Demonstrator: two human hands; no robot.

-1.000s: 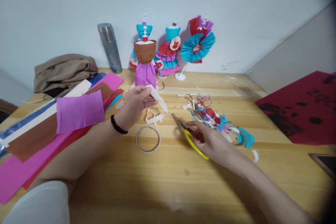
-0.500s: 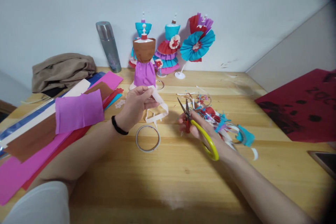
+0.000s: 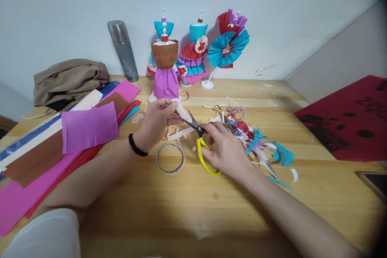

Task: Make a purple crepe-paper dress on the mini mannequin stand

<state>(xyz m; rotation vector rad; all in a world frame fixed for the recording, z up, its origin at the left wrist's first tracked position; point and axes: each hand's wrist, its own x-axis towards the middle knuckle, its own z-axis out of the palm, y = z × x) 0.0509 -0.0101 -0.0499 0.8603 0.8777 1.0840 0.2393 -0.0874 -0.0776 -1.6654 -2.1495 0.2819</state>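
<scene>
Pinching white strip (image 3: pixel 182 110) in left hand (image 3: pixel 159 119); grasping parted scissors (image 3: pixel 200 131) at strip in right hand (image 3: pixel 225 145). Far left: capped bottle (image 3: pixel 123 50), contents hidden.

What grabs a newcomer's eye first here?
Probably the four small dress forms in bright outfits at the back of the wooden table, above all the big pleated blue rosette on the rightmost. Then the yellow-handled scissors near the centre, in the right hand, blades open at the pale strip the left hand pinches. Colourful cut scraps lie heaped beyond the right hand.
</scene>
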